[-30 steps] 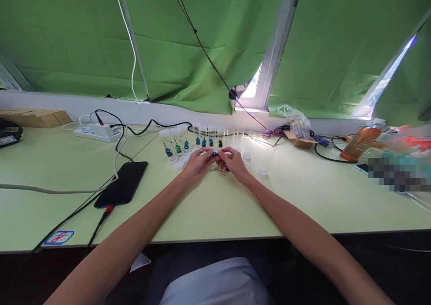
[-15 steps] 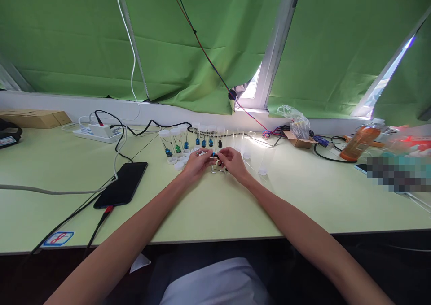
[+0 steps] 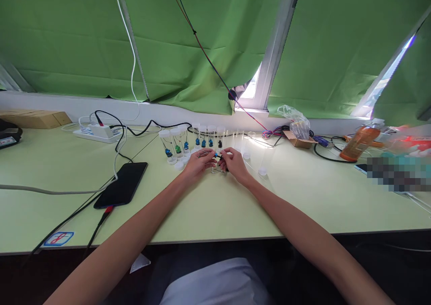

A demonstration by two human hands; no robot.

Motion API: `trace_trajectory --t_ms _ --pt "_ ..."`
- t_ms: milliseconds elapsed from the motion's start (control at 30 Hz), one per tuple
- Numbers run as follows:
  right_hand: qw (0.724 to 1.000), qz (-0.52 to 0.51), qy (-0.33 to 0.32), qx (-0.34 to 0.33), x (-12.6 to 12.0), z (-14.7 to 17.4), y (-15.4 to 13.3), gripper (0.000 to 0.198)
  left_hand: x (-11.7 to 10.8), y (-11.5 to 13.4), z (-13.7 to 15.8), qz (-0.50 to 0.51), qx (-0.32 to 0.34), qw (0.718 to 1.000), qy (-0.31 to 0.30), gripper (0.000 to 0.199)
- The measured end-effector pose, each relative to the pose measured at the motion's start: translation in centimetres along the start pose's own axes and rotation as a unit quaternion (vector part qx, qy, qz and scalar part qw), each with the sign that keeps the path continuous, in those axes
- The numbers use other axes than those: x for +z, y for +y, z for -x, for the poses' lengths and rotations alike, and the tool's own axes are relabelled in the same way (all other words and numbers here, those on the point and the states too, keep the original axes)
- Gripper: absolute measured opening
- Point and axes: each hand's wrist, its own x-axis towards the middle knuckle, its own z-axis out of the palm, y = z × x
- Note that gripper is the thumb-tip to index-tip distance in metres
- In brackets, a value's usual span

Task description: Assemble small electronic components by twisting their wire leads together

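Note:
My left hand [image 3: 198, 165] is closed, with its fingertips pinching a small blue part [image 3: 216, 154] that has thin metal prongs. Close beside it, my right hand [image 3: 235, 166] pinches a small black piece, mostly covered by the fingers. The two hands meet above the table, fingertips nearly touching. Just below the fingers lies a thin bent metal rod [image 3: 215, 171], like a hex key. Behind the hands stand several clear tubes [image 3: 165, 137] with white caps. Some contain small blue parts [image 3: 168, 152], one a green part [image 3: 178, 149] and one a black part [image 3: 220, 143].
A black phone [image 3: 121, 185] with a cable lies to the left, near a white power strip [image 3: 97, 134]. Loose clear tubes with white caps [image 3: 262, 172] lie to the right. Farther right are a small cardboard box [image 3: 298, 140] and an orange drink bottle [image 3: 360, 142].
My right hand has shifted slightly right, away from the left fingertips. More of the blue part and a bit of black now show between them. The left hand has barely moved.

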Motion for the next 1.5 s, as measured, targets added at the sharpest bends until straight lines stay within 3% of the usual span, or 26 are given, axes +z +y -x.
trace_trajectory --t_ms 700,1033,1300,1500 --pt "0.998 -0.05 -0.026 -0.006 0.2 0.5 -0.9 0.038 -0.2 0.1 -0.3 0.035 0.006 0.999 0.035 0.035" --pt "0.999 -0.007 -0.037 0.01 0.1 0.3 -0.6 0.042 -0.1 0.3 0.0 0.015 -0.001 0.999 0.034 0.04" --pt "0.994 -0.022 -0.076 0.073 0.0 0.5 -0.6 0.056 0.0 0.5 0.1 0.022 0.002 1.0 0.012 0.043" --pt "0.98 -0.098 -0.099 0.142 0.0 0.2 -0.5 0.057 0.3 0.7 0.3 0.028 0.004 1.0 -0.009 0.044"
